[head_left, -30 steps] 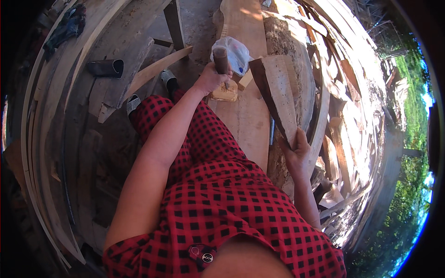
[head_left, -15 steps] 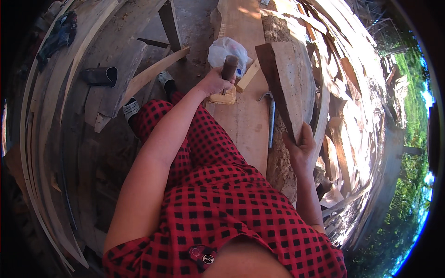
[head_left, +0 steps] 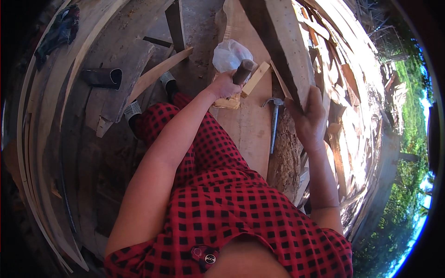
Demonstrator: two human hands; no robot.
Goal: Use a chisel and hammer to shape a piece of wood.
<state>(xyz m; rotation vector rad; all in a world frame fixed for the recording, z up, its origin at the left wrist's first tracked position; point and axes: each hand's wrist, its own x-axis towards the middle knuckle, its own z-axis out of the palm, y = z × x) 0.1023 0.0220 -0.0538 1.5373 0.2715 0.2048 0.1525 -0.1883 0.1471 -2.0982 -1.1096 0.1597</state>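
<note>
My left hand (head_left: 224, 85) grips the wooden handle (head_left: 243, 72) of an upright chisel-like tool over a small pale carved block (head_left: 225, 103) on the plank. The tool's lower end is mostly hidden behind my fingers. My right hand (head_left: 308, 116) grips the narrow end of a long wooden slab (head_left: 296, 55), raised on the right, its far end out of frame. A light wooden stick (head_left: 255, 78) and a crumpled translucent bag (head_left: 228, 53) lie near my left hand. A metal hammer (head_left: 274, 125) lies left of my right hand.
The wide plank (head_left: 248, 134) runs beside my legs, with rough bark (head_left: 285, 171) along its right. Piled offcuts (head_left: 347, 78) fill the right. At left are boards (head_left: 74, 41), a black tube (head_left: 99, 78), a dark cloth (head_left: 60, 30) and my feet in light footwear (head_left: 132, 111). Greenery shows at far right.
My right hand has lifted the slab upward and farther forward, uncovering more of the hammer. My left hand and the tool handle have shifted slightly to the right.
</note>
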